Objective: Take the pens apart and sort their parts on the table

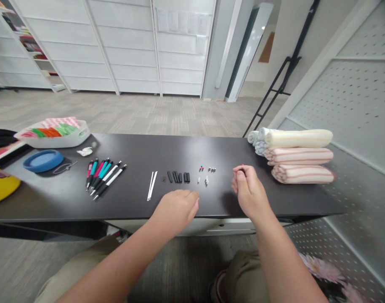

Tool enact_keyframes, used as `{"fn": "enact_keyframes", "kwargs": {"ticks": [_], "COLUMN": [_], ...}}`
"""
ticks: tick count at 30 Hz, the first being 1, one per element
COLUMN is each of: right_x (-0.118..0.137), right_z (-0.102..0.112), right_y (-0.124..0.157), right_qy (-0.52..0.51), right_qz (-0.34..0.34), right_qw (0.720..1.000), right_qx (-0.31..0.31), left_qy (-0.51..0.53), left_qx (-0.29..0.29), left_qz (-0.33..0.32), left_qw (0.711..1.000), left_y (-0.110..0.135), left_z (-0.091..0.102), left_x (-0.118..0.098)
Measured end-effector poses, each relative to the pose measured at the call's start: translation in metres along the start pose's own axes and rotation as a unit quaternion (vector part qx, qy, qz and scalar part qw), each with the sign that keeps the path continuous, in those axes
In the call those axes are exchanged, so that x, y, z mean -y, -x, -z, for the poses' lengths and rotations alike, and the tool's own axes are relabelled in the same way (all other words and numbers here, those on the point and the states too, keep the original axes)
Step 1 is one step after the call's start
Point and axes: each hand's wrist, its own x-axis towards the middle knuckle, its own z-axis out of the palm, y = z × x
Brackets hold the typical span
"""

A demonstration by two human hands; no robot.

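Note:
My right hand (pixel 249 189) is closed in a fist above the right part of the dark table, fingers curled round something small. A dark bit with a trace of pink shows at its top; the rest is hidden. Near the front edge, my left hand (pixel 177 208) has its fingers curled and pressed together, and what they hold, if anything, is hidden. Beyond it lie black rubber grips (pixel 175 176), small springs (pixel 163 179) and thin white refills (pixel 152 185). Small white pieces (pixel 206 181), coloured pieces (pixel 201 168) and metal pen tips (pixel 211 170) lie between my hands.
Several pens (pixel 104 176) lie in a pile at the left. Farther left are a blue round object (pixel 43 160), crumpled white tissue (pixel 85 151), a white basket (pixel 81 136) of cloths and a yellow object (pixel 3 185). Rolled towels (pixel 299 155) are stacked at the right end.

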Motion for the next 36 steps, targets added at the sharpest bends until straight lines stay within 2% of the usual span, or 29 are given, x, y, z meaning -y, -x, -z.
{"fn": "enact_keyframes", "kwargs": {"ticks": [3,7,9,12,15,18,22,31,36], "right_x": [-0.010,-0.027,-0.035,-0.044,-0.051,-0.060,-0.069,-0.068,-0.068], "right_z": [0.017,0.036,0.042,0.049,0.052,0.052,0.052,0.050,0.050], "right_y": [-0.009,-0.016,-0.016,-0.015,-0.014,-0.014,-0.016,-0.016,-0.017], "right_qy": [-0.014,0.021,0.038,0.086,0.136,0.193,0.269,0.335,0.342], "right_qz": [-0.023,-0.060,-0.090,-0.099,-0.122,-0.163,-0.200,-0.200,-0.191], "right_qw": [0.995,0.974,0.962,0.950,0.952,0.953,0.938,0.920,0.920], "right_qx": [-0.091,-0.219,-0.257,-0.282,-0.247,-0.167,-0.090,-0.031,-0.019], "left_qy": [-0.006,-0.012,-0.015,-0.017,-0.017,-0.016,-0.016,-0.024,-0.017], "left_qx": [-0.004,-0.005,-0.005,-0.008,-0.012,-0.019,-0.042,-0.079,-0.109], "left_qz": [-0.009,-0.023,-0.028,-0.034,-0.035,-0.034,-0.042,-0.094,-0.088], "left_qw": [1.000,1.000,0.999,0.999,0.999,0.999,0.998,0.992,0.990], "left_y": [0.007,0.013,0.014,0.014,0.013,0.014,0.014,0.018,0.027], "left_z": [-0.001,-0.001,-0.001,-0.001,-0.002,-0.003,-0.005,-0.007,0.001], "left_x": [0.004,0.007,0.007,0.008,0.009,0.009,0.010,0.011,0.017]}}
